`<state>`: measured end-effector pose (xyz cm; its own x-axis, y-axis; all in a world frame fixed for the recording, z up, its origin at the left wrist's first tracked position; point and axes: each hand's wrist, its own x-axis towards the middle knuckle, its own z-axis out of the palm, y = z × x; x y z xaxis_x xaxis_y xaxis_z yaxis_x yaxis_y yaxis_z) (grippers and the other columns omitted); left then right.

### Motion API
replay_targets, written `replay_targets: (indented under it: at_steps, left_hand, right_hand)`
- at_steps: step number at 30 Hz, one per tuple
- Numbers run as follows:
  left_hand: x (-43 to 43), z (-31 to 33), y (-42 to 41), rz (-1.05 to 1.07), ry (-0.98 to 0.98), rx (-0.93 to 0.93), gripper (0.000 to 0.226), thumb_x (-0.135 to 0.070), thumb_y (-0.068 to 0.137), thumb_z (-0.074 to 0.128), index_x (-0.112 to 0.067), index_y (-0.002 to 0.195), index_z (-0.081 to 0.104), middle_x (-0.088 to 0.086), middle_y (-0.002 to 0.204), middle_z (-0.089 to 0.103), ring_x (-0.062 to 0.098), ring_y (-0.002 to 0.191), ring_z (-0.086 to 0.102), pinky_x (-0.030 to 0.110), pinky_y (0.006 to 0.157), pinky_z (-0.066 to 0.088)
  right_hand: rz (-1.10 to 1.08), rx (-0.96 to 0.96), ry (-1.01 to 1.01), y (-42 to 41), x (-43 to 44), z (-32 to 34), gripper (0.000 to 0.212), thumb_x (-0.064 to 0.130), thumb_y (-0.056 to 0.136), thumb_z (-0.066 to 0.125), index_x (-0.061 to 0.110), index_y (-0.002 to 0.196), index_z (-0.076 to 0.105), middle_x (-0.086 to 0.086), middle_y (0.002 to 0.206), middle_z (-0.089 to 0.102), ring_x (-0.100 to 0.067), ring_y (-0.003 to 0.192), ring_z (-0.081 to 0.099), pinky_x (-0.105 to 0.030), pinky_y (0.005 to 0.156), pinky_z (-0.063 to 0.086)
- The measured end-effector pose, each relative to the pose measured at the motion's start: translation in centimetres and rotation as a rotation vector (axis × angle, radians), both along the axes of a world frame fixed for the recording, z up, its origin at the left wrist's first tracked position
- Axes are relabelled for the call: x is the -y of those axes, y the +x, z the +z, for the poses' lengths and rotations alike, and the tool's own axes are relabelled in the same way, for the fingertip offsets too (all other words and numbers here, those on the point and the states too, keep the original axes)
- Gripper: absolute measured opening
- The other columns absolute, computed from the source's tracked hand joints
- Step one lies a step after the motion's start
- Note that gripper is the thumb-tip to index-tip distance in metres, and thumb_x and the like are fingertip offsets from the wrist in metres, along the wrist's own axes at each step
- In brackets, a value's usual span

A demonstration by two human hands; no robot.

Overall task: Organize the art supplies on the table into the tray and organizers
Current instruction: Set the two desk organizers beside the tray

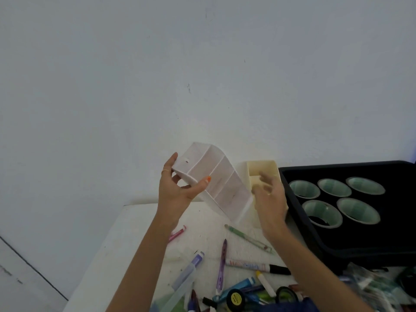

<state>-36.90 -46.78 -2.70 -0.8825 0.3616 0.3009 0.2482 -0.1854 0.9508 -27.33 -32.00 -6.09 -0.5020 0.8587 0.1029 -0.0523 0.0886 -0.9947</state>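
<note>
the white divided organizer (216, 181) is gripped at one end by the left hand (177, 190) and held tilted above the table (135, 233). the right hand (269, 194) is blurred, fingers loosely curled before the cream organizer (263, 168); contact cannot be told. markers (254, 264) are scattered below, and a black tray (364, 242) of cups (322, 213) is seen at the right.

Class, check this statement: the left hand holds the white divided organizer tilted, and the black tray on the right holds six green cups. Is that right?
Not quite. The head view shows five green cups in the black tray, not six. The rest stands: the left hand holds the white organizer tilted.
</note>
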Motion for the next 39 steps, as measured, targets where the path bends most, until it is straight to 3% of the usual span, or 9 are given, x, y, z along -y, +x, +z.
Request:
replay_targets:
  at_steps: [4,6,8,11,14,19,28,34,39]
  left_hand:
    - [-1.4,0.6,-1.9,-0.097,-0.142,-0.065,0.091,-0.009,0.064,0.084,-0.024,0.139,0.036,-0.004,0.128,0.048,0.01,0.113,0.053,0.012,0.065,0.052]
    - [-2.3,0.8,-2.8,-0.165,-0.222,-0.117,0.093,-0.012,0.062,0.085,-0.026,0.139,0.036,-0.001,0.131,0.046,0.012,0.117,0.051,0.017,0.069,0.054]
    - [-3.2,1.0,-3.4,-0.216,-0.259,-0.138,0.094,-0.014,0.063,0.084,-0.026,0.141,0.034,-0.001,0.133,0.045,0.01,0.117,0.05,0.016,0.07,0.053]
    - [-4.8,0.7,-3.9,-0.182,-0.25,-0.13,0.092,-0.022,0.071,0.08,-0.029,0.145,0.027,-0.005,0.144,0.038,0.008,0.124,0.045,0.014,0.074,0.052]
    - [-6.2,-0.8,-3.7,-0.041,-0.254,-0.016,0.08,-0.043,0.08,0.068,-0.03,0.147,0.024,-0.001,0.147,0.037,0.015,0.128,0.045,0.036,0.098,0.049]
    - [-8.0,-3.7,-3.8,-0.049,-0.284,-0.07,0.039,-0.031,0.095,0.05,-0.023,0.134,0.05,-0.002,0.109,0.069,0.014,0.097,0.066,0.041,0.089,0.054]
    - [-10.0,-4.7,-4.5,-0.12,-0.308,-0.062,0.041,-0.029,0.098,0.043,-0.024,0.139,0.045,-0.009,0.117,0.065,-0.001,0.1,0.06,0.012,0.083,0.048]
    - [-10.9,-4.5,-5.3,-0.169,-0.321,-0.018,0.037,-0.032,0.1,0.039,-0.023,0.135,0.048,-0.011,0.121,0.062,0.003,0.111,0.056,0.014,0.09,0.045]
    - [-10.9,-4.9,-5.6,-0.21,-0.309,0.0,0.041,-0.037,0.099,0.039,-0.021,0.137,0.044,-0.006,0.128,0.058,0.009,0.119,0.053,0.033,0.104,0.043]
  right_hand:
    - [0.339,0.005,0.446,-1.4,-2.0,2.2,0.031,0.008,0.089,0.055,0.021,0.117,0.061,0.013,0.106,0.065,-0.004,0.101,0.059,-0.018,0.084,0.046]
    - [0.322,0.084,0.608,-2.3,-2.8,2.7,0.018,0.004,0.088,0.056,0.018,0.092,0.066,0.015,0.08,0.065,0.0,0.078,0.062,-0.01,0.067,0.046]
    - [0.202,0.13,0.722,-2.9,-3.4,2.8,0.033,0.0,0.086,0.057,0.022,0.062,0.051,0.02,0.054,0.047,0.002,0.05,0.052,-0.008,0.05,0.037]
    - [0.109,0.141,0.704,-3.9,-4.1,1.9,0.05,0.0,0.087,0.056,0.03,0.053,0.036,0.016,0.046,0.035,-0.005,0.04,0.038,-0.011,0.046,0.034]
    - [0.081,0.083,0.61,-4.9,-4.1,0.5,0.033,0.001,0.09,0.055,0.021,0.063,0.055,0.016,0.054,0.049,0.0,0.046,0.045,-0.008,0.047,0.035]
    - [0.021,0.126,0.612,-6.2,-4.7,-2.4,0.016,0.005,0.09,0.056,0.01,0.079,0.066,0.008,0.064,0.055,-0.001,0.056,0.046,-0.01,0.054,0.034]
    - [-0.151,0.334,0.639,-6.9,-6.4,-4.4,0.01,0.022,0.089,0.061,0.015,0.088,0.069,0.002,0.08,0.053,-0.013,0.056,0.049,-0.013,0.048,0.026]
    - [-0.144,0.384,0.561,-8.1,-7.3,-4.8,0.02,0.03,0.091,0.055,0.018,0.1,0.067,-0.001,0.089,0.062,-0.014,0.065,0.055,-0.025,0.054,0.039]
    - [-0.067,0.573,0.583,-8.6,-7.6,-3.8,0.036,0.026,0.097,0.044,0.018,0.062,0.042,-0.001,0.064,0.05,-0.021,0.06,0.051,-0.028,0.05,0.034]
